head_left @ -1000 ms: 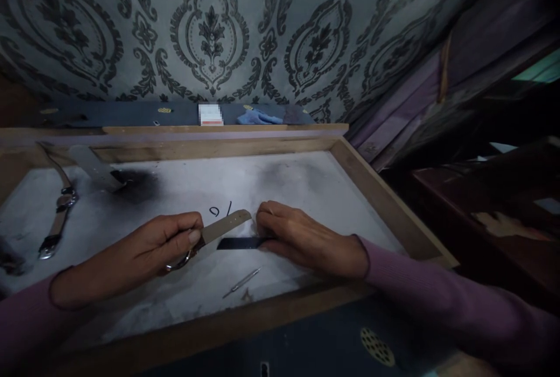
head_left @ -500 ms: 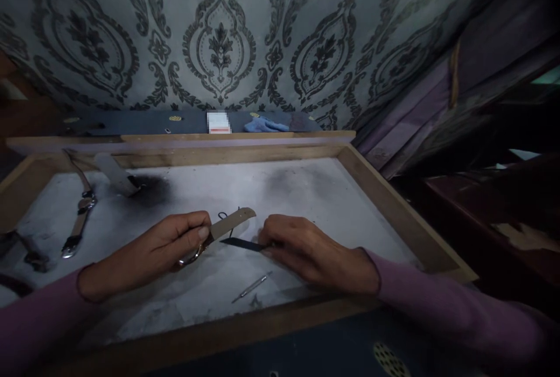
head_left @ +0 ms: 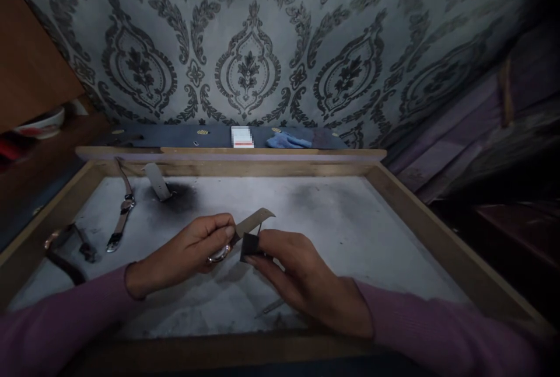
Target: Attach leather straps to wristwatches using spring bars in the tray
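Note:
My left hand (head_left: 199,245) is closed round a wristwatch (head_left: 220,253), thumb on top near its metal case. The watch's grey-beige strap (head_left: 256,220) sticks out up and to the right. Between the thumb and fingers of my right hand (head_left: 301,269) is a small black flat piece (head_left: 249,247), turned with its broad face towards me, close by the strap's base. I cannot make out whether it touches the watch. A thin metal rod-like tool (head_left: 272,307) lies on the white surface, partly hidden under my right hand.
A wooden-rimmed tray (head_left: 262,170) surrounds the work. On its left lie another wristwatch (head_left: 126,205), a pale strap (head_left: 157,181) and a dark strap (head_left: 65,263). On the back ledge are a small box (head_left: 242,136) and a blue cloth (head_left: 289,140).
My right hand has brought the black piece closer to the watch and turned it from edge-on to face-on. My left hand still grips the watch. The whole view has shifted.

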Demonstrator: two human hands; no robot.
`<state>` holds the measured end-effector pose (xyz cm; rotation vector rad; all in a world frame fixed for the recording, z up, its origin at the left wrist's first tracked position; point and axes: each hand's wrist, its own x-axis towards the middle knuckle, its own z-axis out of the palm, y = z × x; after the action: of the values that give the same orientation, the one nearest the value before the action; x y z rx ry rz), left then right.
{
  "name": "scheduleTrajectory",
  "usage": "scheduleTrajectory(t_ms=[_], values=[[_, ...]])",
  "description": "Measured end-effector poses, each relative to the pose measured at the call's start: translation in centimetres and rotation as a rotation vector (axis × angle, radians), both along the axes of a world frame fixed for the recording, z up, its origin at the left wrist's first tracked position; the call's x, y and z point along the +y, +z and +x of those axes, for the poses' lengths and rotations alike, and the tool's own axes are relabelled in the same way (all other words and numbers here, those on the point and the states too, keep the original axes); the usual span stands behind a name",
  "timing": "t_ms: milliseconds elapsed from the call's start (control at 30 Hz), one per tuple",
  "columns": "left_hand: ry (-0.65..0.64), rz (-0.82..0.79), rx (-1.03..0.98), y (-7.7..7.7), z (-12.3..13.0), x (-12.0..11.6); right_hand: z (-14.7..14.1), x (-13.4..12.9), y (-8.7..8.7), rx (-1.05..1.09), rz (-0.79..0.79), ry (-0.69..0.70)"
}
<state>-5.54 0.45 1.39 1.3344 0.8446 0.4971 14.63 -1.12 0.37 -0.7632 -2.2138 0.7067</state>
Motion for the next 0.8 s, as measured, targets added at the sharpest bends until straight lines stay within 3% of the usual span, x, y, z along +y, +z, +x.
scheduleTrajectory(t_ms=[167,500,800], values=[[-0.004,0.008,0.010,-0.1,0.1,-0.1,-0.1,0.1,0.4,0.023,0.095,0.014],[-0.017,0.026,0.034,0.0,0.2,-0.1,-0.1,0.1,1.6,-0.079,0.288,-0.126],[-0.059,-0.084,0.066,-0.1,0.0,-0.2,0.3,1.3,0.9,-0.111,0.010,0.057]])
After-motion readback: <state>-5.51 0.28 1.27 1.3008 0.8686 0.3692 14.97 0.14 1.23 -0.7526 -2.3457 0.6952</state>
